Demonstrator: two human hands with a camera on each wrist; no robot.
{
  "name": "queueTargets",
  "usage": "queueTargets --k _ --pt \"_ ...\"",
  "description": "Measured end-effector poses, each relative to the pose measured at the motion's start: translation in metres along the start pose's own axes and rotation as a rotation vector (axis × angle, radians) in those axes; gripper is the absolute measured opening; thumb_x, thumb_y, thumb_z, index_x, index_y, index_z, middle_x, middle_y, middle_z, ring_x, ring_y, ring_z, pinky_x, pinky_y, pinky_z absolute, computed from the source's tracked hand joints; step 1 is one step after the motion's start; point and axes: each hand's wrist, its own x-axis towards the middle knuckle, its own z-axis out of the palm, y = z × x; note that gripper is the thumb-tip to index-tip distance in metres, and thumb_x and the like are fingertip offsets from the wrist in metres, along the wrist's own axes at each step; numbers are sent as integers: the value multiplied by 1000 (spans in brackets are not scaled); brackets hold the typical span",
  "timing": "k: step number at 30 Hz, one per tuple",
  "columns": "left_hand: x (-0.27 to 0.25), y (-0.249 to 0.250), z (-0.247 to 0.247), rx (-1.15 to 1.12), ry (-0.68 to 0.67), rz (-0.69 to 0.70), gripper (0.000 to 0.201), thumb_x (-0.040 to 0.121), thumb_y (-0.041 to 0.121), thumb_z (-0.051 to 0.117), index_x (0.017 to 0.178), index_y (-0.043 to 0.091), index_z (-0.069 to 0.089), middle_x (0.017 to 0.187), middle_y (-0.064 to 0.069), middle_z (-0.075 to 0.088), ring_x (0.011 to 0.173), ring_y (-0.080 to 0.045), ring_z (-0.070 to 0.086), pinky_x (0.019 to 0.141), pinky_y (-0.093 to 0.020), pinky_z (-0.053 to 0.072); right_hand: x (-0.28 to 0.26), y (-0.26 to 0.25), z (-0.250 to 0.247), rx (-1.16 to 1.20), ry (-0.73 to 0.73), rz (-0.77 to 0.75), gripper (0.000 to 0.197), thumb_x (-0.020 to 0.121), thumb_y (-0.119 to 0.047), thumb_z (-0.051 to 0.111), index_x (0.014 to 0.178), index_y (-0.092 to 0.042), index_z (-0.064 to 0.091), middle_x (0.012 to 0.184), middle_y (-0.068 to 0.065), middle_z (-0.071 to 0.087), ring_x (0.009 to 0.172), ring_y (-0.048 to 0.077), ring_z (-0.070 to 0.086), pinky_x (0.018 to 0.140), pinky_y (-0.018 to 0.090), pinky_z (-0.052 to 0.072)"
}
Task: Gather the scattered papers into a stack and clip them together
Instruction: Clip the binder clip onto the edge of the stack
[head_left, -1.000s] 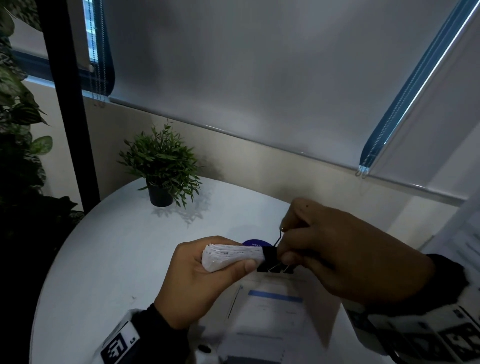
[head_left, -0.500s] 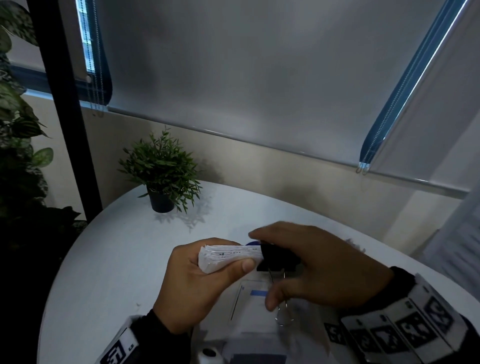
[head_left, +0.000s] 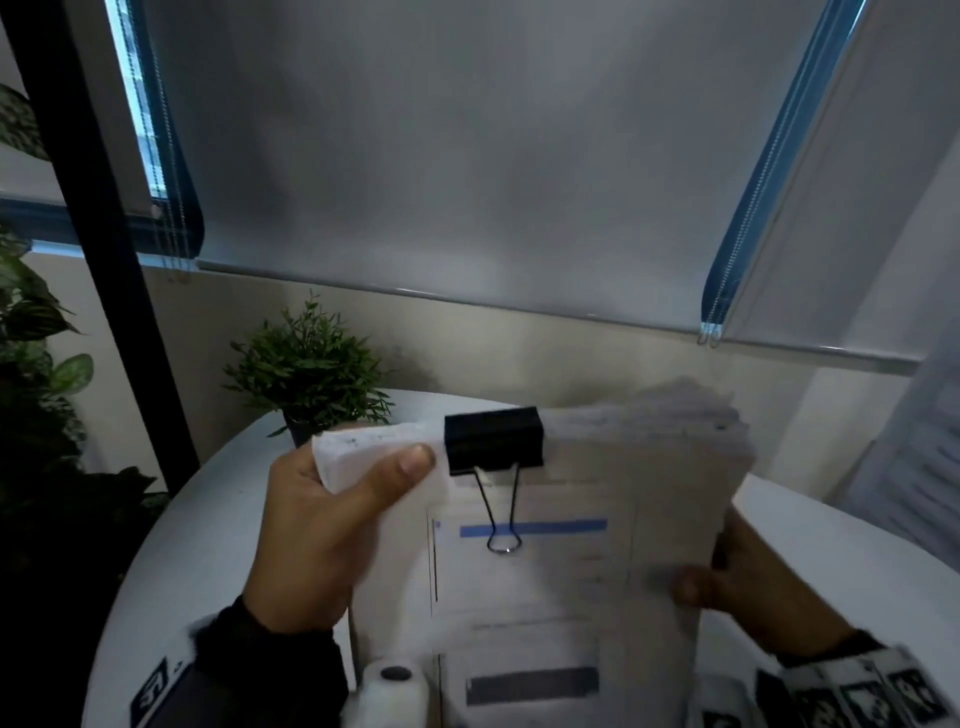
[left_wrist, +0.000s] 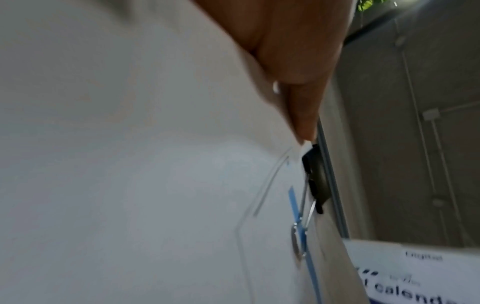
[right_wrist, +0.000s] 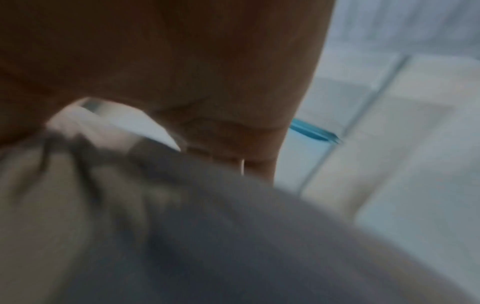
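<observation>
A thick stack of white papers (head_left: 566, 582) is held up over the round white table (head_left: 171, 561), its printed face toward me. A black binder clip (head_left: 493, 440) clamps the top edge, and its wire handle (head_left: 503, 512) lies folded down over a blue bar on the top sheet. My left hand (head_left: 332, 514) grips the stack's upper left corner, thumb on the front. My right hand (head_left: 737, 582) holds the right edge, thumb on the front and fingers behind. In the left wrist view the binder clip (left_wrist: 315, 181) shows edge-on beside my thumb (left_wrist: 298, 82). The right wrist view is blurred.
A small potted plant (head_left: 309, 371) stands at the table's far left edge. Larger leafy plants (head_left: 31, 332) and a dark post (head_left: 98, 249) are on the left. Lowered grey blinds (head_left: 467, 156) cover the window behind. A printed sheet (head_left: 919, 467) stands at the right.
My right hand left the binder clip and moved to the stack's right edge. The clip's handle is folded down. The stack has tilted up from edge-on, so its face shows.
</observation>
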Motion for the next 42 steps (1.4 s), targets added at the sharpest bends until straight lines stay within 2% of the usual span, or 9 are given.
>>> queueTargets --k 8,10,14,17,19,27,32,37,42 --pt "30 -15 4 -4 -45 -348 47 70 41 76 101 6 72 99 -20 73 91 -36 70 85 -47 55 -21 56 36 27 319 204 92 5 -61 83 88 -32 55 70 -23 64 67 -6 59 51 6 41" --pt "20 -26 -3 -19 -86 -483 44 85 41 66 114 7 67 108 -16 72 101 -34 68 94 -47 51 -24 63 39 137 350 203 76 27 -39 93 94 -22 61 61 -23 68 63 -9 64 49 4 44" --pt "-32 -59 -18 86 -249 -701 55 69 39 75 116 11 64 110 -6 73 102 -20 69 89 -33 54 -16 72 43 206 378 159 92 8 -63 85 88 -22 65 75 -16 74 68 -2 69 52 7 49" --pt "-53 -77 -17 285 -93 -684 25 77 21 78 98 17 67 84 6 76 75 1 70 58 -4 47 8 78 47 231 373 120 41 60 -34 85 93 -21 64 84 -12 75 78 1 69 59 6 49" --pt "-49 -91 -18 454 33 -641 15 80 15 74 91 17 64 74 8 72 72 -6 69 53 -10 46 27 89 53 123 345 160 23 83 -23 67 104 -21 58 98 -9 71 88 6 66 67 10 49" --pt "-22 -144 -24 734 -40 -702 39 71 35 77 97 15 57 92 -3 70 83 -20 66 78 -35 55 66 123 66 -218 258 359 71 88 -25 62 141 -13 15 120 8 53 102 23 54 86 27 42" --pt "-11 -153 -30 691 -119 -848 91 63 44 77 129 20 18 119 -13 62 103 -28 63 99 -41 47 59 140 63 -353 68 516 108 80 -44 68 149 -8 -6 154 8 21 139 21 29 113 27 24" --pt "-13 -127 -22 1043 -363 -831 102 79 41 72 149 15 2 145 -11 16 131 -30 39 107 -34 34 54 146 67 -559 10 577 95 88 -53 52 148 -12 -9 147 13 22 134 23 32 111 30 30" --pt "-17 -133 -30 1152 -492 -781 91 78 38 73 147 29 13 138 -10 29 121 -28 50 101 -31 39 56 153 70 -642 -34 556 81 94 -44 45 148 -30 -14 136 11 29 117 23 45 97 30 42"
